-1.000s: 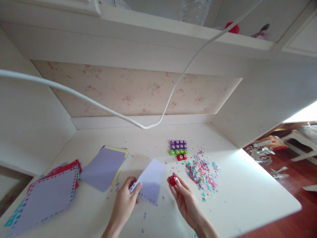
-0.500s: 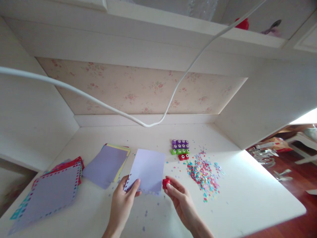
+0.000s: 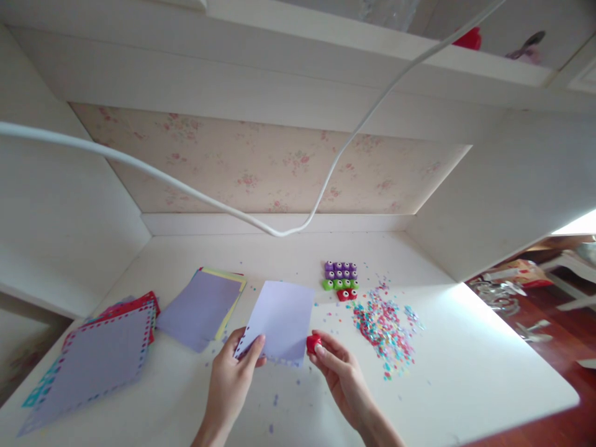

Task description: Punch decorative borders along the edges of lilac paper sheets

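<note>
Lavender sheet [image 3: 283, 318]: pinched by its left edge in your left hand [image 3: 236, 363], face up, notches along left and near edges, right edge plain. Small glossy red punch [image 3: 312, 343]: in your right hand [image 3: 336, 366], by sheet's right edge; contact unclear.

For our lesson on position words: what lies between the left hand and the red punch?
In the head view, a lilac sheet lies between the left hand, gripping its edge, and the red punch in the right hand.
</note>
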Demonstrator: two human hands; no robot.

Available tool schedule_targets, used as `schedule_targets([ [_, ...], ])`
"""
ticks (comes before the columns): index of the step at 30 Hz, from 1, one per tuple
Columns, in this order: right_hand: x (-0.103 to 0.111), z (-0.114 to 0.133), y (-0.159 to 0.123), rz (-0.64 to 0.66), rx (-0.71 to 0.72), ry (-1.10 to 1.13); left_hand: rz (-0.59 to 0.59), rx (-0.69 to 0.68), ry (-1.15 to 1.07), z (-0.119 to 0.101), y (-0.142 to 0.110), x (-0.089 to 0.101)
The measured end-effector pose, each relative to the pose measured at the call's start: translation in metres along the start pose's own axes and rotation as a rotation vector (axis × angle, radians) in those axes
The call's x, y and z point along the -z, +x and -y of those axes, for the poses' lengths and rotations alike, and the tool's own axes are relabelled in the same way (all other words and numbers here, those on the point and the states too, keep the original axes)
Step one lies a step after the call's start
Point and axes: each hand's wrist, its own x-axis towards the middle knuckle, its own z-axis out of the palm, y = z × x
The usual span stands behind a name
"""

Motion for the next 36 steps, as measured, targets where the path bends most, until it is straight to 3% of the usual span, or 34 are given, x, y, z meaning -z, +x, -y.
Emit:
schedule_targets([
  [9,0.000,-0.002,0.001,0.006,-0.005,-0.019,0.000,0.002,0.014,0.002,0.001,0.001],
  [18,-0.007,0.001,0.000,0.099,-0.010,-0.075,0.062,0.032,-0.022,-0.004,-0.002,-0.002],
  [22,-0.011,0.007,-0.003,0.207,-0.043,-0.151,0.166,0.106,-0.221,-0.004,-0.006,-0.005],
  [25,-0.014,0.010,-0.006,0.281,-0.046,-0.195,0.259,0.141,-0.252,0.002,-0.012,-0.013],
  [31,-0.017,0.004,-0.007,0.271,-0.056,-0.232,0.167,0.225,-0.163,0.016,-0.021,-0.028],
  [36,0.000,0.014,-0.008,0.170,-0.014,-0.379,0.040,0.112,-0.027,0.008,-0.003,-0.008],
])
